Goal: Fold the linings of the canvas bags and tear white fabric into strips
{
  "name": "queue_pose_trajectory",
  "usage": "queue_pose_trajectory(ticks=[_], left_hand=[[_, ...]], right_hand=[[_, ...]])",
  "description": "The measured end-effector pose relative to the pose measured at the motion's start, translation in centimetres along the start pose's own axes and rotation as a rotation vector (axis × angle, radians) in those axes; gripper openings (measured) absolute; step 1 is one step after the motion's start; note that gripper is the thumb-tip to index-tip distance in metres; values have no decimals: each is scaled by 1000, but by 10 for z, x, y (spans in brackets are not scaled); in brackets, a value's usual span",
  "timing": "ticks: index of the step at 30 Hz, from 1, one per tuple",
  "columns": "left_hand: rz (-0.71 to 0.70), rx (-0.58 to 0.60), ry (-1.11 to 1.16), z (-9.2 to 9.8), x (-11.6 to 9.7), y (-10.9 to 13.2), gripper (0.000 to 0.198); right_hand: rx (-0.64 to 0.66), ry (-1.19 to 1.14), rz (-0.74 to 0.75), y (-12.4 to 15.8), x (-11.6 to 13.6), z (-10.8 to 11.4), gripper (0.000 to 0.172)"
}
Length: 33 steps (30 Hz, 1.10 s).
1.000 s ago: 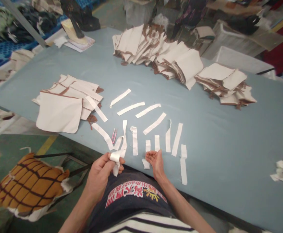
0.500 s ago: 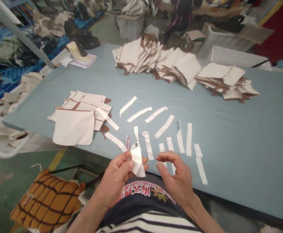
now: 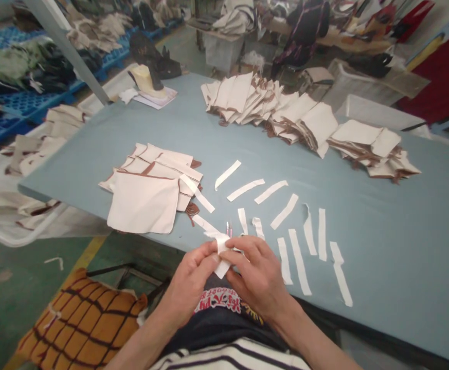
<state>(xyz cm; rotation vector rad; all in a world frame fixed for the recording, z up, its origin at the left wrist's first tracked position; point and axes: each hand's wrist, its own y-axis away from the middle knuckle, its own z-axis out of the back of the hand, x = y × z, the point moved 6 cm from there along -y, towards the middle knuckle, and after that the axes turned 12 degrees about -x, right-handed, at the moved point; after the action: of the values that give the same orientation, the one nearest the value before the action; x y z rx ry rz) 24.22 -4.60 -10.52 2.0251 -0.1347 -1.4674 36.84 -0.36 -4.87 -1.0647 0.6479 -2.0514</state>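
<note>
Between both hands, at the table's near edge, is a white fabric strip [image 3: 221, 268], bunched and partly hidden by fingers. My left hand [image 3: 194, 272] pinches it from the left side. From the right, my right hand [image 3: 255, 264] has its thumb and fingers closed on the same strip. Just beyond the hands, a pair of small pink thread snips [image 3: 229, 229] lies partly covered. Several loose white strips [image 3: 300, 262] are spread over the table to the right and ahead. Left of the hands sits a stack of cream cloth pouches [image 3: 143, 203] with brown edging.
The blue-grey table [image 3: 382, 231] carries a long row of piled cream pouches [image 3: 239, 97] along its far side. A yellow cone of thread [image 3: 145, 79] stands on papers at the far left corner. A stool with an orange checked cushion [image 3: 81, 324] is at lower left.
My right hand has moved left and closed on the strip that my left hand was holding; before, it was apart with fingers curled open. The camera view has shifted left.
</note>
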Motion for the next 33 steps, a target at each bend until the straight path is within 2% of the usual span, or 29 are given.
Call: queue_pose_trajectory(ticks=[2,6,9,13,17,20,22,26,28,33], left_hand=[[11,21,25,11,2,-3,41],[73,125,130,26,2,-10,57],[36,152,24,37,-6,-15,49],[41,110,-58,52,-9,-24,47],[17,107,-52,64,-5,-31,42],[-41,102,-108,69,-4,-31,34],[-82,102,-206,69,-6,-28,32],[-309,92,-485,63,-15,-16,25],[-398,112,-576,57,-16,-10,23],[-391,201,-635,46,-5,0,25]], right_hand=[[0,-48,-70,-4,1,-12,21],[-41,-166,-376,-4,-6,-32,15],[-49,-219,-545,0,-7,-48,16],[-82,-298,-717,4,-3,-67,20],[-87,-489,-1053,19,-3,-87,30],[-155,-558,-1200,27,-4,-94,33],[-259,-579,-1251,26,-11,-94,32],[-524,-732,-1385,13,-42,-92,28],[-578,-767,-1401,-1,-65,-90,27],[-716,-710,-1396,-33,-139,-66,27]])
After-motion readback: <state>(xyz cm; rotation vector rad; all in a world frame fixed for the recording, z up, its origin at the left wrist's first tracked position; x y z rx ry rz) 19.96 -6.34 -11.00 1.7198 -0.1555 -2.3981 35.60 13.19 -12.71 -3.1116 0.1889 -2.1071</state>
